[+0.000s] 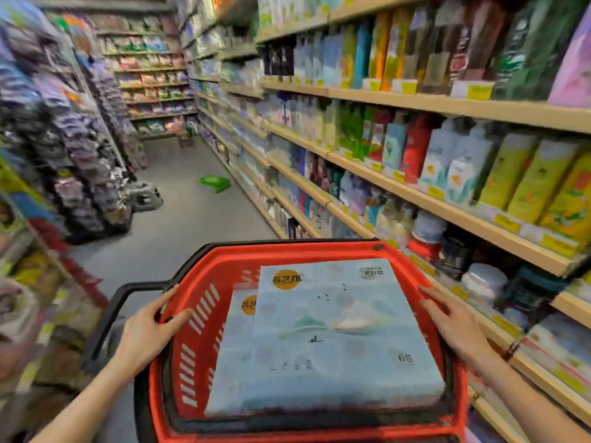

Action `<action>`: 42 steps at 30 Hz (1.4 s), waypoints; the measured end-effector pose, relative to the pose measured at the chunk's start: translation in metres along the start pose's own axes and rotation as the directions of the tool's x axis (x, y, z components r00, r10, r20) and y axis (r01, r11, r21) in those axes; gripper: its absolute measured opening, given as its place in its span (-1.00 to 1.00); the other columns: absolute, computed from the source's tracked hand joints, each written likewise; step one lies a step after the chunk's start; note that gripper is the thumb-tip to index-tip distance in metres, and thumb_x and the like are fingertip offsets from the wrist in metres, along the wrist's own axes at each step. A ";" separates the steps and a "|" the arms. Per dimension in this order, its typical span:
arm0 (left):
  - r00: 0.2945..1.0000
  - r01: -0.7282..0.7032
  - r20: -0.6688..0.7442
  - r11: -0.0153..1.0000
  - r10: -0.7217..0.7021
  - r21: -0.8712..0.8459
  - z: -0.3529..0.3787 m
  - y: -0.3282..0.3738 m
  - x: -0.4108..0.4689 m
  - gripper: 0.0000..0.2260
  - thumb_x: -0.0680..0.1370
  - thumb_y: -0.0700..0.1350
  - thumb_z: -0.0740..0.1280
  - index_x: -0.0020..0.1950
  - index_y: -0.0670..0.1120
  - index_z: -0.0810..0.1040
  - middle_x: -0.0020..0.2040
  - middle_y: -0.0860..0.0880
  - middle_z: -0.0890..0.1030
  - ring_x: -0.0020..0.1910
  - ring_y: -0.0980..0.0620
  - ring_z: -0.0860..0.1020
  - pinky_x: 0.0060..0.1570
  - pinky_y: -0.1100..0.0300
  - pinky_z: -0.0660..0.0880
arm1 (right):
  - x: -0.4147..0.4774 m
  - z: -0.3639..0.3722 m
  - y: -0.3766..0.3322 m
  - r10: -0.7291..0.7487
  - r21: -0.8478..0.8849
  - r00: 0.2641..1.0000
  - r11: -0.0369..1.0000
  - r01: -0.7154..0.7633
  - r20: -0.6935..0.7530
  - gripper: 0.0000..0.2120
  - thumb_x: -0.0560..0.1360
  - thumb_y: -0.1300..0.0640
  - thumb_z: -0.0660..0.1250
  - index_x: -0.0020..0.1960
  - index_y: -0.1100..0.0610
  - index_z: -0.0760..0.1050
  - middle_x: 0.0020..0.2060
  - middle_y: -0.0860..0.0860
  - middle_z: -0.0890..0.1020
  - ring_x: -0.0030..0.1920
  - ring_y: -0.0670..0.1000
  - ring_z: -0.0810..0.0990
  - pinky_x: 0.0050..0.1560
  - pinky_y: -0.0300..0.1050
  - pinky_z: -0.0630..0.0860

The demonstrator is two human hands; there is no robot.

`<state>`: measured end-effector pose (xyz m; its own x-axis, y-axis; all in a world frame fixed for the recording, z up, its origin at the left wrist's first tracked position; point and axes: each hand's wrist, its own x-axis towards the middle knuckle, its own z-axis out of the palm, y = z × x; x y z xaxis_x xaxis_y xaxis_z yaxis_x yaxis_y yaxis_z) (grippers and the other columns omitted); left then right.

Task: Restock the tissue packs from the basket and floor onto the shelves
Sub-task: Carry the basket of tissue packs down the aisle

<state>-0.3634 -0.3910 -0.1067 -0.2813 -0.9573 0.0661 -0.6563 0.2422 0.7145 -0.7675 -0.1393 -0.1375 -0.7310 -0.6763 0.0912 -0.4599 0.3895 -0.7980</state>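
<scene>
A red plastic basket (281, 252) with a black handle fills the lower middle of the head view. Inside it lie two pale blue tissue packs: a top pack (339, 330) with an orange round logo, and a second pack (235, 353) under it, showing at the left. My left hand (150, 327) grips the basket's left rim, thumb inside the wall. My right hand (454, 321) rests on the right rim, fingers straight beside the top pack. A green pack (215, 183) lies on the floor farther down the aisle.
Wooden shelves (447, 103) full of tissue packs run along the right, close to the basket. Racks of hanging goods (80, 148) line the left. A grey floor aisle (179, 225) stretches ahead. More shelving closes the far end.
</scene>
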 end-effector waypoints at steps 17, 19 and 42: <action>0.952 0.231 -0.214 0.972 -0.219 0.032 -0.031 -0.042 0.247 -0.44 0.43 0.09 0.41 0.40 0.08 0.36 0.04 -0.02 0.59 -0.33 0.21 0.52 -0.37 0.32 0.42 | 0.324 0.214 -0.117 -0.152 0.151 0.953 0.982 0.115 0.263 -0.65 0.44 0.01 0.35 0.22 0.00 0.52 0.25 0.03 0.54 0.25 0.00 0.46 0.19 -0.09 0.33; 0.932 0.276 -0.251 0.961 -0.263 0.014 -0.032 -0.042 0.276 -0.42 0.41 0.11 0.41 0.40 0.07 0.36 0.06 -0.06 0.62 -0.33 0.18 0.53 -0.36 0.31 0.42 | 0.367 0.234 -0.140 -0.181 0.162 0.934 0.977 0.136 0.307 -0.64 0.45 0.02 0.33 0.24 0.02 0.51 0.26 0.04 0.53 0.26 0.01 0.46 0.18 -0.11 0.33; 0.896 0.343 -0.326 0.936 -0.301 0.079 -0.141 -0.145 0.716 -0.42 0.35 0.20 0.43 0.34 0.07 0.45 0.26 -0.10 0.56 0.25 -0.10 0.49 0.22 -0.03 0.39 | 0.673 0.542 -0.344 -0.182 0.289 0.939 0.953 0.095 0.290 -0.60 0.49 0.16 0.31 0.31 0.13 0.43 0.03 -0.07 0.48 -0.09 -0.17 0.46 -0.31 -0.70 0.26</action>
<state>-0.3708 -1.1337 -0.0648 0.1734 -0.9823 0.0712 -0.7661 -0.0891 0.6365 -0.8276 -1.0671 -0.1246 -0.4565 -0.8878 0.0579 -0.3624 0.1261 -0.9235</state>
